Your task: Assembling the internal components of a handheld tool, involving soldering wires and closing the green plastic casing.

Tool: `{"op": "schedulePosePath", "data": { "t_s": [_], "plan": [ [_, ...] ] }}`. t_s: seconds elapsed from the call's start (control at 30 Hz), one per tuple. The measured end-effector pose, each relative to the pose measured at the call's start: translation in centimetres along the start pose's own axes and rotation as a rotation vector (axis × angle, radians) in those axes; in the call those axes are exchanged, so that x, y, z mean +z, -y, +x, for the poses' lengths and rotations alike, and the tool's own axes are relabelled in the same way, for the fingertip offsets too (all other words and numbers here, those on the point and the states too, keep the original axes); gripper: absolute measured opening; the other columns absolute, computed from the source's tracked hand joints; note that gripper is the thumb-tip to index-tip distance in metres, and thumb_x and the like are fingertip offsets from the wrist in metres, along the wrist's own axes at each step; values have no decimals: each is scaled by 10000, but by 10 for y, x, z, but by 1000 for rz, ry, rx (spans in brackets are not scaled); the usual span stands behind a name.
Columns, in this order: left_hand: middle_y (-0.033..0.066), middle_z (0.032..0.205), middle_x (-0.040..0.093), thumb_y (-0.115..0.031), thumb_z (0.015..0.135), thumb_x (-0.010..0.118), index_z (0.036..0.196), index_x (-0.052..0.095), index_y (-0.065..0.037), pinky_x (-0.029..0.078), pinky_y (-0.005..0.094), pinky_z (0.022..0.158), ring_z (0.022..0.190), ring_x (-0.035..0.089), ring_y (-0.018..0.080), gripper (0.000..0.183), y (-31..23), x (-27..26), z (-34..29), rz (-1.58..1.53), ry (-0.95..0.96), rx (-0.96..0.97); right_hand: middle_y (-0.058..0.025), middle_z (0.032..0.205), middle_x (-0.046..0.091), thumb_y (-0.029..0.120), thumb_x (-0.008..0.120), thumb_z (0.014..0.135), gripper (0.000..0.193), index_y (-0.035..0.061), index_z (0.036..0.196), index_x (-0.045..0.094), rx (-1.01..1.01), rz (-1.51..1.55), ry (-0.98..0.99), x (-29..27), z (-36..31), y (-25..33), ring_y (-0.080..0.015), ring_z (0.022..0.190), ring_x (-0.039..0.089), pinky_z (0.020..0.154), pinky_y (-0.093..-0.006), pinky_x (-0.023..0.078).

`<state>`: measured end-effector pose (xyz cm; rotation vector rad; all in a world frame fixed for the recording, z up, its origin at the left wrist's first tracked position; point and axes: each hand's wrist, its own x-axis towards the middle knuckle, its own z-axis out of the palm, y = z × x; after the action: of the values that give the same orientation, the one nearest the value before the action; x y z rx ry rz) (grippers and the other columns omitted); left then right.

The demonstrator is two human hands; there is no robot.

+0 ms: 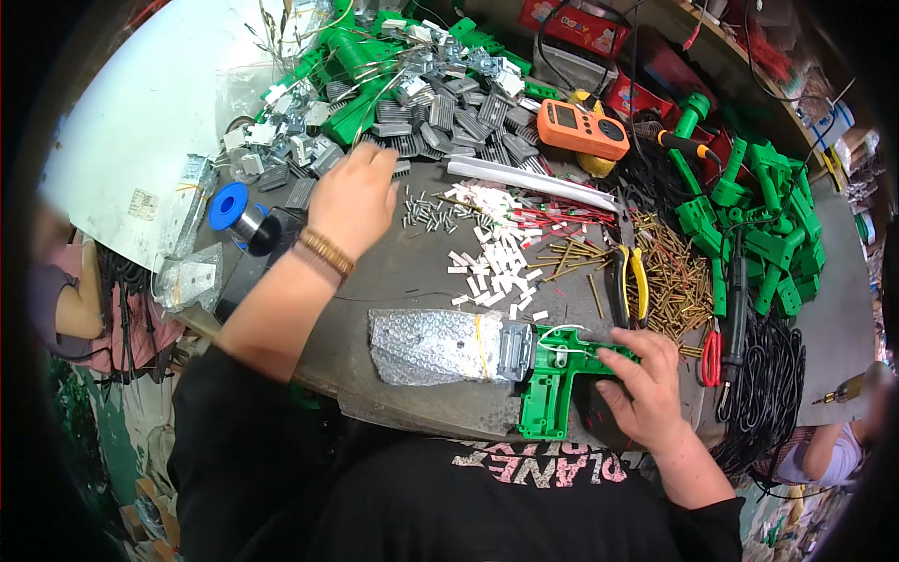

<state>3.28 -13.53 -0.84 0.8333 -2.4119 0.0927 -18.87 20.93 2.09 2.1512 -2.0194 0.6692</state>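
Observation:
My right hand (646,384) holds the handle of an open green plastic housing (548,403) near the table's front edge, fingers and thumb on either side of it. A white wire (567,329) loops inside the housing. Joined to its left end is a metal part wrapped in bubble wrap (426,347), with a yellowish band around it. Farther left, my left hand (356,201) reaches out to the near edge of a pile of grey finned metal blocks (440,112). Its fingers are curled together, and the fingertips are partly hidden; what they hold cannot be made out.
Small screws (431,214), white pieces (501,267) and brass-coloured screws (670,290) lie mid-table. Yellow-handled pliers (629,286), an orange meter (581,129), green housings (768,220) and black cables (763,393) are right. A solder spool (242,217) stands left. Other people sit at both sides.

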Motion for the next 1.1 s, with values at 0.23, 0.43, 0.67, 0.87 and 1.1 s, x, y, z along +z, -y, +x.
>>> {"op": "schedulePosePath", "data": {
  "t_s": [0.23,0.43,0.67,0.87,1.1],
  "plan": [
    [85,941,622,-65,798,615,844,638,-85,568,402,604,736,696,272,55,14,29,23,321,77,70,-83,1222,634,122,791,712,379,119,1078,693,14,36,-19,7,-11,12,-290,1068,585,934,-451,425],
    [109,1123,603,-369,890,694,1101,645,-64,561,433,748,937,673,317,374,19,10,15,155,139,-20,-49,1097,669,127,806,709,322,112,1015,706,-76,166,6,10,-10,14,-238,974,619,862,-401,456],
    [138,1055,604,-380,887,698,949,652,-43,577,427,629,745,696,330,346,4,35,24,402,150,-118,-25,1024,675,288,840,723,350,110,996,713,-299,253,66,14,-11,23,-194,828,629,722,-337,477],
    [175,1042,609,-329,920,659,1061,537,-45,576,444,656,771,689,361,340,20,33,9,345,214,33,-47,1076,652,248,808,749,311,98,994,688,-188,434,44,21,-26,18,-216,837,623,733,-349,486],
    [226,1158,610,-411,914,665,1118,566,-13,553,484,809,989,655,412,458,-6,28,27,354,305,-266,-54,1094,642,214,800,774,280,94,998,682,-134,530,-18,34,-29,18,-217,821,622,721,-358,482]
  ]
}}
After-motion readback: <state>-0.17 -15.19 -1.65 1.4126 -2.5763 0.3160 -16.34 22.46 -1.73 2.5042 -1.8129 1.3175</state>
